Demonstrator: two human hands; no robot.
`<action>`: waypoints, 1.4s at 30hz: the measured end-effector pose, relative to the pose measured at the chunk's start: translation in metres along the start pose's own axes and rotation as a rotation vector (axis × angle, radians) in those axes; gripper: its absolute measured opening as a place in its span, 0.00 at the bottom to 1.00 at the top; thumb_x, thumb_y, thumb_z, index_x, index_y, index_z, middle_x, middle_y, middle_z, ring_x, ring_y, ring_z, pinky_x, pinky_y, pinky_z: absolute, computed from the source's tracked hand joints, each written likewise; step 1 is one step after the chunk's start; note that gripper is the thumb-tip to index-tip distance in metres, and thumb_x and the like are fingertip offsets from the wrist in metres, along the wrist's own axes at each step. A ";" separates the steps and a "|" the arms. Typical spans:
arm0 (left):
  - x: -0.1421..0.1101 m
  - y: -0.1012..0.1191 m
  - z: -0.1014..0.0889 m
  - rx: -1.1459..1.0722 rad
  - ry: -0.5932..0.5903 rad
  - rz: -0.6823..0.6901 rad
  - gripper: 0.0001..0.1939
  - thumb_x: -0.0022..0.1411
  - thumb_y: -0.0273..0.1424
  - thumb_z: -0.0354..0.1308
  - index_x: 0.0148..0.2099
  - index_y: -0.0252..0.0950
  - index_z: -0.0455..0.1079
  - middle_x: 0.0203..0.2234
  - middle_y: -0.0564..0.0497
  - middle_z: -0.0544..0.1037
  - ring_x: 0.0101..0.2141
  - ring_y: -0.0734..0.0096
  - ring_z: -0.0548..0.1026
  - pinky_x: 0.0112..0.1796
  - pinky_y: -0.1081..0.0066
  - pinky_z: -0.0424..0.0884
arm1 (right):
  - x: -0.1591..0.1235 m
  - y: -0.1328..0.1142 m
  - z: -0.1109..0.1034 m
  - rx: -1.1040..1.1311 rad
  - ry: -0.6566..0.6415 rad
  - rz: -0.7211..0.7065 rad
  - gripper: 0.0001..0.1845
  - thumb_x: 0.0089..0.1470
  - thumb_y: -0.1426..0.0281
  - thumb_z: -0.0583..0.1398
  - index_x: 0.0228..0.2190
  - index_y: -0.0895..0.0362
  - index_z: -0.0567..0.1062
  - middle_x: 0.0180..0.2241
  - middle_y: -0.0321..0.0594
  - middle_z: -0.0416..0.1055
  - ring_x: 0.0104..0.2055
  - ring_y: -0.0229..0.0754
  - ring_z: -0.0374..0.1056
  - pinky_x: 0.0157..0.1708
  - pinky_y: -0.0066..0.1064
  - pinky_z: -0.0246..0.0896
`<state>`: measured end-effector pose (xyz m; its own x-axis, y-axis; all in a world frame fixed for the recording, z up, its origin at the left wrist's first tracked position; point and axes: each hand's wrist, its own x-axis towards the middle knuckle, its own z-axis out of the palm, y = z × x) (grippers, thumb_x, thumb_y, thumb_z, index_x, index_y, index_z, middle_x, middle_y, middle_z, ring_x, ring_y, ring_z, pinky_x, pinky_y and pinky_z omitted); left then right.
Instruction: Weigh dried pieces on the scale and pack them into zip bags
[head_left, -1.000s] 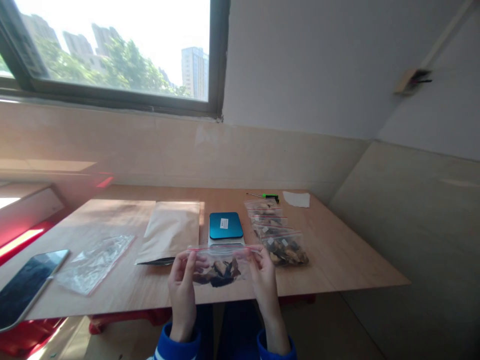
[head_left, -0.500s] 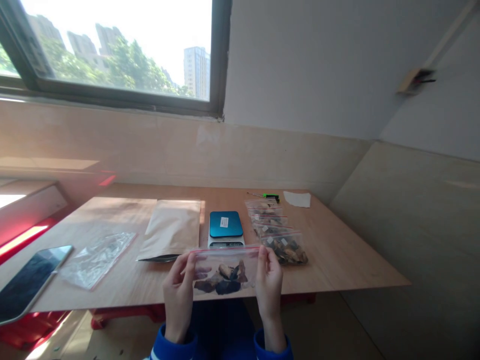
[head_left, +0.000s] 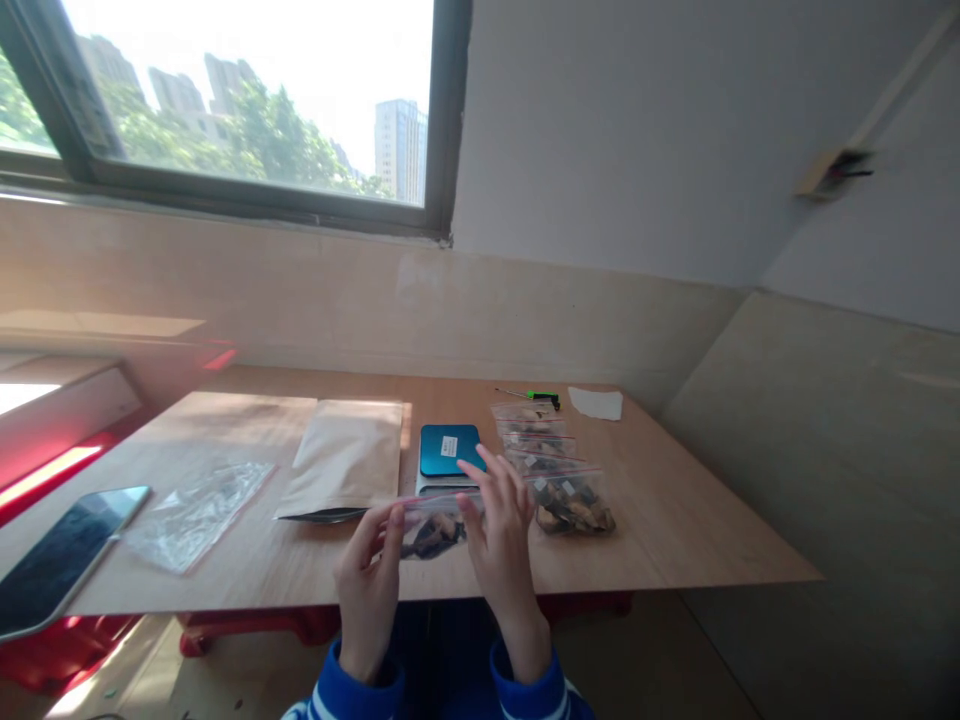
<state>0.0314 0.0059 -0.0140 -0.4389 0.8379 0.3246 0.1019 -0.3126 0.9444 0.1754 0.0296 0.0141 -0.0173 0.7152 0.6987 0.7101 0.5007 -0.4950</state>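
Note:
My left hand point(head_left: 375, 570) pinches the upper left corner of a clear zip bag point(head_left: 435, 530) holding dark brown dried pieces, perhaps mushrooms. My right hand point(head_left: 501, 530) is raised at the bag's right side, its fingers spread and thumb apart, covering that end; whether the thumb touches the bag I cannot tell. Just behind the fingers sits a kitchen scale point(head_left: 442, 450) with a blue top and a white label; its front is partly hidden. To the right lie several filled zip bags point(head_left: 576, 502) in an overlapping row, with small white labels on some.
A flat kraft paper pouch point(head_left: 349, 455) lies left of the scale. Farther left are an empty clear bag point(head_left: 199, 515) and a phone point(head_left: 71, 555) at the table's point(head_left: 675, 530) edge. A green-handled screwdriver point(head_left: 541, 396) and a white paper scrap point(head_left: 596, 403) lie at the back.
My right hand has let go of the bag's right corner, moved left and up, and spread its fingers. The left hand still holds the bag, now tilted.

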 end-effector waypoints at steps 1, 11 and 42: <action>0.000 0.000 0.000 0.013 -0.002 0.010 0.15 0.60 0.43 0.57 0.39 0.37 0.74 0.30 0.50 0.81 0.32 0.67 0.79 0.31 0.74 0.76 | 0.005 -0.006 -0.001 0.026 -0.059 -0.052 0.18 0.63 0.57 0.51 0.47 0.50 0.74 0.52 0.42 0.72 0.58 0.48 0.61 0.57 0.44 0.48; 0.000 0.010 -0.006 -0.067 -0.128 -0.027 0.13 0.62 0.40 0.56 0.41 0.37 0.73 0.35 0.49 0.80 0.35 0.66 0.79 0.35 0.71 0.75 | 0.018 -0.018 0.009 0.199 -0.181 -0.161 0.16 0.62 0.64 0.56 0.24 0.53 0.74 0.25 0.34 0.75 0.32 0.40 0.69 0.40 0.34 0.56; 0.003 -0.009 -0.014 -0.050 -0.203 -0.106 0.19 0.56 0.40 0.62 0.49 0.39 0.73 0.33 0.49 0.81 0.26 0.69 0.76 0.23 0.74 0.72 | -0.013 -0.027 0.046 0.299 0.051 0.090 0.16 0.63 0.63 0.53 0.24 0.54 0.65 0.24 0.34 0.66 0.29 0.40 0.62 0.35 0.33 0.56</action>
<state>0.0166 0.0046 -0.0226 -0.2557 0.9383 0.2328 0.0183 -0.2360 0.9716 0.1240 0.0288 -0.0049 0.0768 0.7416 0.6664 0.4688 0.5631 -0.6806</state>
